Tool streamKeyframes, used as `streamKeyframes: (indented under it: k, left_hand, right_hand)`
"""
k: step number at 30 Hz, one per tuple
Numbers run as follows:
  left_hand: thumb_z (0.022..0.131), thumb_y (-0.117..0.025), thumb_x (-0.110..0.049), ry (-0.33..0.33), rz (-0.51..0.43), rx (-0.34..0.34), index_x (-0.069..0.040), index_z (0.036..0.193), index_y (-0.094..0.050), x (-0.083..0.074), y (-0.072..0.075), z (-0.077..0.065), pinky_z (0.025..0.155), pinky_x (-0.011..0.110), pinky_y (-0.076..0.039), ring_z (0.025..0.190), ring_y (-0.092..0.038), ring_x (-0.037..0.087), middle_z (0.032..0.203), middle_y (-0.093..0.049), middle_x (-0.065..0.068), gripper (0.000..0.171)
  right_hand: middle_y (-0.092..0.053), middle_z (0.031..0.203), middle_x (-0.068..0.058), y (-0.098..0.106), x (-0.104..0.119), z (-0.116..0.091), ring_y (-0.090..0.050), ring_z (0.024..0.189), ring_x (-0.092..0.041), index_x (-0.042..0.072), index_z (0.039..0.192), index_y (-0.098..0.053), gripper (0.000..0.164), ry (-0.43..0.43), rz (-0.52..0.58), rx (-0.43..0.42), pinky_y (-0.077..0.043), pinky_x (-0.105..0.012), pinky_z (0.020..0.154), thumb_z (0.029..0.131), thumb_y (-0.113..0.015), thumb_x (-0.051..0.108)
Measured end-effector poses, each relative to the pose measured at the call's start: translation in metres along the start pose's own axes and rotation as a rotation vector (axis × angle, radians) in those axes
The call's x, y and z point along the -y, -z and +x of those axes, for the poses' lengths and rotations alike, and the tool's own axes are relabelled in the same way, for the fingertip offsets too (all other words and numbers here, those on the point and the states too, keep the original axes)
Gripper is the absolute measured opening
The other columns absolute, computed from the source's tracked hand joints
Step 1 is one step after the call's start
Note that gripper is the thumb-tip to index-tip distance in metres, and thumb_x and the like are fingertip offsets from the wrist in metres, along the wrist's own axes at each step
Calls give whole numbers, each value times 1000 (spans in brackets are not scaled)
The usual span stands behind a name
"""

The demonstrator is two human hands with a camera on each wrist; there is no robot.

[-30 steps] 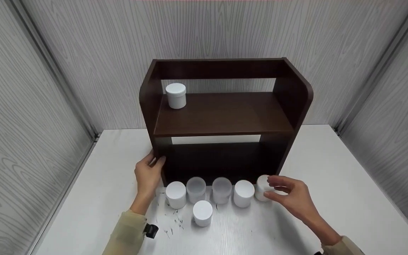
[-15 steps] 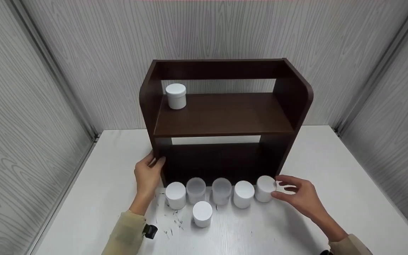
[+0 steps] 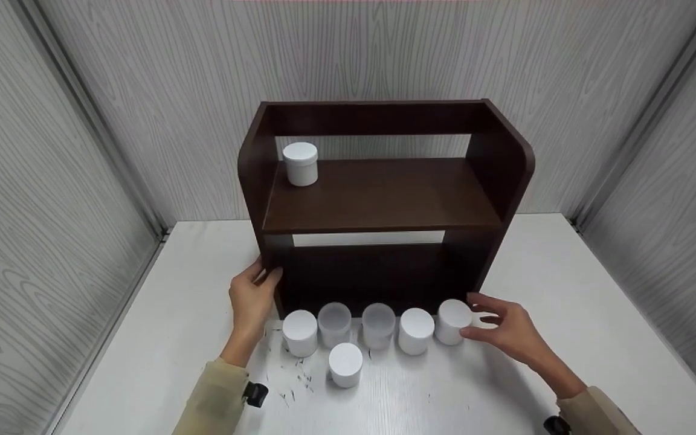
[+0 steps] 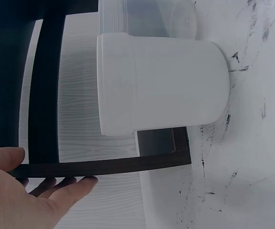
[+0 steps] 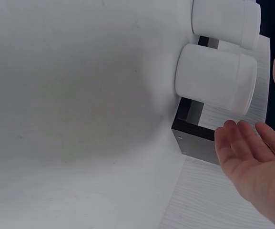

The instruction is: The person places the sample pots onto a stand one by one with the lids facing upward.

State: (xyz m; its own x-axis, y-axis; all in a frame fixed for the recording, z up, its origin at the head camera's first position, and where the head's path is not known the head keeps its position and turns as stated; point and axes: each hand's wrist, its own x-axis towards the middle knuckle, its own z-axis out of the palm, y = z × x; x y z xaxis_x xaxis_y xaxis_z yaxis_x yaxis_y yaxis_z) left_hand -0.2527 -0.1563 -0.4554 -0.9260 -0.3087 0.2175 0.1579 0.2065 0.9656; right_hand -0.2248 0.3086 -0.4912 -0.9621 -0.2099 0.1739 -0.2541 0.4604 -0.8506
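Note:
My left hand [image 3: 252, 299] grips the lower left side panel of a dark brown two-tier shelf [image 3: 378, 196]. In the left wrist view its thumb [image 4: 6, 158] lies on one face of the panel and the fingers on the other. My right hand [image 3: 508, 332] is at the right end of a row of jars, thumb and fingers spread apart beside a white lidded jar [image 3: 454, 322]. Nothing is between them in the right wrist view, where the fingertips are close to the shelf's side panel. Another white jar [image 3: 301, 164] stands on the upper board at the left.
Along the shelf's front stand a white jar [image 3: 299, 333], two translucent cups [image 3: 335, 324] and another white jar [image 3: 415, 331]. A single white jar [image 3: 345, 365] stands nearer on the white table [image 3: 565, 290]. Pale wood-grain panels [image 3: 378, 54] enclose the back and sides.
My right hand has drawn back to the right from the end jar, then shifted slightly up and left beside it. The left hand keeps its grip on the shelf.

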Motion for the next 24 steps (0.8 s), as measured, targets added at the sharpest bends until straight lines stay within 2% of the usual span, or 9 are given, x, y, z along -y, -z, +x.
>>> streamKeyframes:
  k: [5, 13, 24]
  left_hand:
    - [104, -66, -11, -17, 2, 11, 6, 147, -56, 1, 0, -1, 102, 39, -55, 130, -60, 43, 148, -57, 25, 47]
    - [103, -66, -10, -8, -11, 4, 7, 145, -58, 1, 0, -1, 102, 38, -56, 130, -61, 42, 145, -59, 25, 46]
    - [103, -67, -11, -1, 5, -4, 4, 147, -56, 1, -1, 0, 102, 38, -56, 130, -61, 41, 147, -58, 24, 48]
  right_hand:
    - [-62, 143, -23, -2, -5, 5, -63, 127, -37, -6, 143, -60, 74, 14, -5, 24, -55, -47, 104, 81, -94, 16]
    - [-56, 148, -27, -3, -11, 10, -61, 129, -43, -9, 146, -56, 74, 46, 44, 99, -52, -46, 108, 84, -92, 13]
    - [-57, 147, -26, -5, -13, 14, -61, 129, -43, -9, 145, -57, 74, 44, 30, 117, -53, -44, 107, 85, -91, 14]
